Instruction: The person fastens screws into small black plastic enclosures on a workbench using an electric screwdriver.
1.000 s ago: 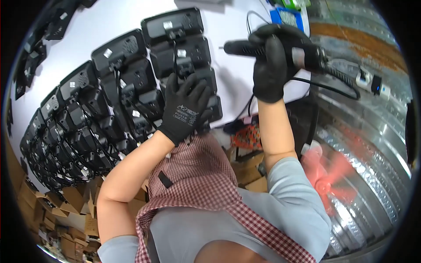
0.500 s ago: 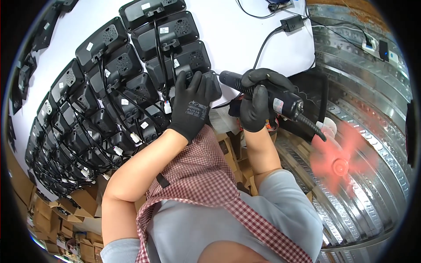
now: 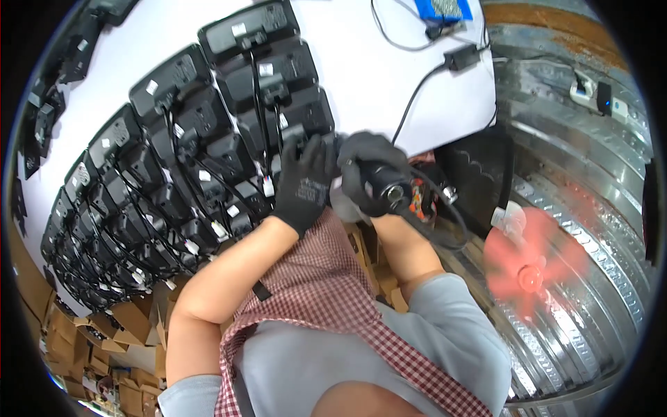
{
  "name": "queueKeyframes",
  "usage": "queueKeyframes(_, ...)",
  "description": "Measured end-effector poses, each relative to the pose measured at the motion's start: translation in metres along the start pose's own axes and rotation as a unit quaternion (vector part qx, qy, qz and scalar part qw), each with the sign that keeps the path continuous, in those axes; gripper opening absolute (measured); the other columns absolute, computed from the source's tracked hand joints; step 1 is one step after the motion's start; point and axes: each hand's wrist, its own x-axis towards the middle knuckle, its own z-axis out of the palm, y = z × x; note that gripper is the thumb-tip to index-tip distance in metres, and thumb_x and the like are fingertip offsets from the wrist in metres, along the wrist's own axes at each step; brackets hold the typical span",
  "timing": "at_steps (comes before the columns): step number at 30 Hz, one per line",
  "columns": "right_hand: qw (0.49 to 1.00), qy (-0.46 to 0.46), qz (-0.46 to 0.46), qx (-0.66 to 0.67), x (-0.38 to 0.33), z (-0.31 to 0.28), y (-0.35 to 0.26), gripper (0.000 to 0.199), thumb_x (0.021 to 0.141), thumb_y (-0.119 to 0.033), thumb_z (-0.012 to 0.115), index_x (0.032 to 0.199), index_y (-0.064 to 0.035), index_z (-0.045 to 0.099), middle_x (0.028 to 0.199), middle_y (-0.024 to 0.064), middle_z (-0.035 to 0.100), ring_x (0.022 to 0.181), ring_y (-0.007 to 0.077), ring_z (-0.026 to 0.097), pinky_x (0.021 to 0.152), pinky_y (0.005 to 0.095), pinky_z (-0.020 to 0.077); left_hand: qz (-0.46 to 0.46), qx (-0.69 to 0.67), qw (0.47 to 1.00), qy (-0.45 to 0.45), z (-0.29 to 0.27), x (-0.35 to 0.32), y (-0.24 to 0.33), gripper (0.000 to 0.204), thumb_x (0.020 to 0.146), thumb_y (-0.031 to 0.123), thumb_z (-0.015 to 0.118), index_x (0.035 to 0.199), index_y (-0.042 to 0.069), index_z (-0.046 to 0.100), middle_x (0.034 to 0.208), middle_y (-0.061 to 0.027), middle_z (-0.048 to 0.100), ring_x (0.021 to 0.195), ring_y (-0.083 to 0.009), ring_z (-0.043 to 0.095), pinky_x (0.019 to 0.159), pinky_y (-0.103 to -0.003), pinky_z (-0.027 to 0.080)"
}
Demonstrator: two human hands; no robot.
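Observation:
My left hand [image 3: 304, 182], in a black glove, holds the near end of a column of black plastic housings, with its fingers bent over the nearest one. That nearest housing is mostly covered by my gloves. My right hand [image 3: 368, 167], also gloved, is closed around a black electric screwdriver [image 3: 388, 186]. The screwdriver's cord end faces me, and its tip is hidden behind my hand, close by the left fingers. Just beyond lies another black housing [image 3: 306, 111] with a cable and a white label. A white connector [image 3: 268, 185] hangs beside my left hand.
Rows of similar black housings [image 3: 182, 76] with cables cover the left of the white table [image 3: 375, 90]. A black adapter [image 3: 462, 57] and a blue tray of small parts [image 3: 445, 8] sit at the far right. A red fan [image 3: 530, 278] spins at right. Cardboard boxes [image 3: 132, 326] stand lower left.
My right hand has moved left with the screwdriver and tilted it more upright, beside my left hand. The left hand has shifted slightly. The blue tray shows more fully as the view moved.

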Motion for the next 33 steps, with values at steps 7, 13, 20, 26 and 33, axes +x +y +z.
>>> queueKeyframes(7, 0.955, 0.111, 0.079, 0.263, 0.101, 0.002, -0.004, 0.016, 0.092, 0.004, 0.064, 0.107, 0.0011, 0.062, 0.094, 0.0121, 0.070, 0.084, 0.0179, 0.068, 0.076, 0.0334, 0.0600, 0.006, 0.012, 1.000, 0.000, -0.010, 0.003, -0.003, 0.045, 0.092, 0.021, 0.054, 0.132, 0.001, 0.064, 0.131, -0.0137, 0.067, 0.136, -0.0264, 0.052, 0.117, -0.056, 0.030)
queueKeyframes(13, 0.954, 0.175, -0.182, 0.161, 0.254, 0.035, 0.036, 0.028, 0.093, -0.004, 0.066, 0.119, -0.0029, 0.056, 0.105, 0.0145, 0.071, 0.092, 0.0220, 0.070, 0.087, 0.0396, 0.0586, 0.013, 0.008, 0.998, -0.055, -0.013, 0.001, -0.005, 0.053, 0.093, 0.023, 0.054, 0.140, 0.000, 0.057, 0.134, -0.0144, 0.063, 0.137, -0.0249, 0.049, 0.118, -0.057, 0.028)
queueKeyframes(20, 0.980, 0.080, -0.160, 0.087, 0.284, 0.049, 0.061, 0.024, 0.081, 0.007, 0.072, 0.101, -0.0029, 0.065, 0.093, 0.0080, 0.071, 0.084, 0.0164, 0.068, 0.077, 0.0321, 0.0562, 0.018, 0.032, 0.998, -0.047, -0.016, 0.002, -0.005, 0.049, 0.091, 0.023, 0.056, 0.135, 0.001, 0.059, 0.123, -0.0116, 0.064, 0.132, -0.0234, 0.050, 0.115, -0.055, 0.030)
queueKeyframes(26, 0.966, 0.106, 0.010, 0.234, 0.212, 0.015, 0.026, 0.022, 0.088, 0.002, 0.070, 0.109, -0.0008, 0.062, 0.095, 0.0122, 0.071, 0.080, 0.0188, 0.073, 0.064, 0.0325, 0.0646, 0.005, 0.036, 0.999, 0.018, -0.007, 0.001, -0.003, 0.047, 0.091, 0.023, 0.055, 0.132, 0.001, 0.061, 0.122, -0.0130, 0.066, 0.133, -0.0247, 0.051, 0.115, -0.055, 0.030)
queueKeyframes(33, 0.960, 0.180, 0.090, 0.195, 0.021, -0.034, -0.017, 0.026, 0.099, -0.007, 0.061, 0.124, -0.0070, 0.055, 0.106, 0.0141, 0.068, 0.089, 0.0231, 0.066, 0.086, 0.0436, 0.0561, 0.004, 0.039, 0.998, 0.049, 0.000, 0.000, -0.001, 0.045, 0.087, 0.017, 0.060, 0.131, 0.011, 0.060, 0.126, -0.0100, 0.063, 0.132, -0.0257, 0.051, 0.114, -0.058, 0.031)
